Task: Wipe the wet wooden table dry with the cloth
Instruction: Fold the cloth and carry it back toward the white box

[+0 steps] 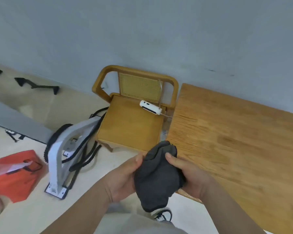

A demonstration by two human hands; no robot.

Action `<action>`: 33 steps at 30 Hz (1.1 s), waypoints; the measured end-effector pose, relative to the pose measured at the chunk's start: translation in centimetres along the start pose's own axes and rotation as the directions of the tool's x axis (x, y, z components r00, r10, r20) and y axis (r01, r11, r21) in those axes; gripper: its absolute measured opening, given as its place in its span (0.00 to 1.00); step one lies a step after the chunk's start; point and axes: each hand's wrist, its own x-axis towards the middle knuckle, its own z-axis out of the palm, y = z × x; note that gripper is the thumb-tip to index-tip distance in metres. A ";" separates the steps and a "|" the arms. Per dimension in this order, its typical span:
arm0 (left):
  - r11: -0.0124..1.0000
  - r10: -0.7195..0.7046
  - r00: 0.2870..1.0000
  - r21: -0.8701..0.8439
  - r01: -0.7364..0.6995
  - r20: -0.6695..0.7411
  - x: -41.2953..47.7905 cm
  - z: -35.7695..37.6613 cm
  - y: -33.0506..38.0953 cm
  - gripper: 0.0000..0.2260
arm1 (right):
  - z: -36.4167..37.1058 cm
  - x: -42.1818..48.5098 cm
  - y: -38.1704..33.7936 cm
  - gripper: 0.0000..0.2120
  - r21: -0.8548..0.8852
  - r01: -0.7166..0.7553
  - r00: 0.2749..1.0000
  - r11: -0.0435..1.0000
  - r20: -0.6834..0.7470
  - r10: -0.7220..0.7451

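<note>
The left hand [123, 178] and the right hand [191, 176] both grip a bunched dark grey cloth [157, 178] between them, the thumbs pressed on its top and the fingers curled round its sides; the lower end of the cloth hangs down over a black-and-white shoe [162, 215] on the pale floor [32, 213]; the cloth is held just off the near left corner of the wooden surface [235, 141], and whether its upper edge touches that corner cannot be told; left of the surface, close against it, stands a wooden chair [130, 124] with a woven cane back, a white device [150, 107] lying on its seat; further left on the floor lie a white metal bracket [57, 152] tangled with black cable [85, 159] and an orange paper bag [15, 176]; a grey wall [142, 31] rises behind.
</note>
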 end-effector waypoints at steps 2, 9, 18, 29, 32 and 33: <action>0.995 0.076 0.996 0.066 -0.074 -0.038 -3.3 -3.0 1.1 0.31 | 4.9 2.1 -0.7 0.18 -0.098 0.047 0.997 0.994 -0.058 -0.053; 0.967 0.072 0.860 -0.177 -0.185 -0.505 -13.3 -16.1 4.0 0.19 | 22.8 11.5 0.1 0.15 -0.331 0.002 0.989 0.943 -0.138 -0.050; 0.857 0.114 0.646 -0.254 -0.448 -0.755 -26.6 -27.8 4.3 0.15 | 41.4 21.8 4.3 0.21 -0.640 -0.061 0.992 0.766 0.047 0.118; 0.623 0.004 0.236 -0.182 -0.761 -0.972 -35.0 -35.0 3.4 0.12 | 57.3 32.2 9.5 0.20 -0.882 -0.029 0.855 0.470 0.222 0.469; 0.584 -0.031 0.116 -0.112 -0.804 -0.993 -36.7 -37.1 3.4 0.11 | 61.7 34.2 10.7 0.17 -0.896 0.023 0.813 0.444 0.274 0.513; 0.592 -0.051 0.086 -0.100 -0.800 -0.995 -37.4 -37.5 3.4 0.11 | 62.9 34.4 11.2 0.16 -0.899 0.018 0.803 0.438 0.274 0.529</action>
